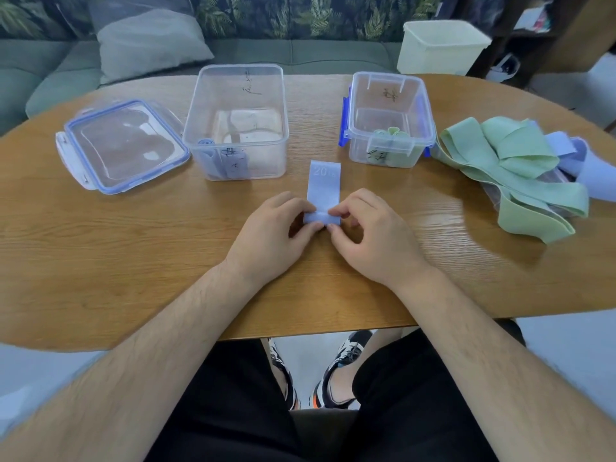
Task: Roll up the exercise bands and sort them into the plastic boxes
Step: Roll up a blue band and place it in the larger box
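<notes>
Far left of the blue band (325,185), a loose lid (123,146) lies beside the large clear box (266,95), which holds a blue roll. The left hand (266,235) and right hand (370,238) pinch the band's rolled near end on the table (133,245). Right of the band are the small box (388,75) with green rolls, then a pile of loose bands (513,168).
</notes>
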